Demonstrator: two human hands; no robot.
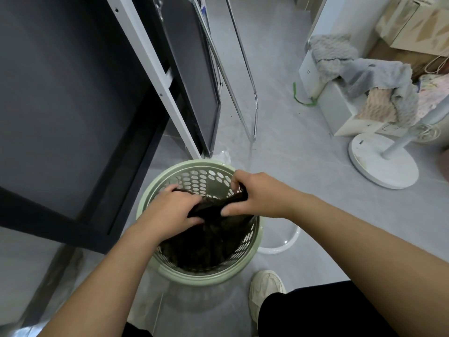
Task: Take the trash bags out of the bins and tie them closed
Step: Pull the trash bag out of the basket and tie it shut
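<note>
A pale green perforated bin stands on the grey floor in the lower middle. Inside it sits a black trash bag, its top gathered into a bunch above the bin's middle. My left hand grips the gathered top from the left, fingers curled round the plastic. My right hand pinches the same bunch from the right, with a fold of black plastic showing between thumb and fingers. The bag's lower part fills the bin and hides its bottom.
A dark desk with a white frame leg stands to the left. A chrome chair frame rises behind the bin. A white fan base, boxes with a grey cloth sit right. My shoe is beside the bin.
</note>
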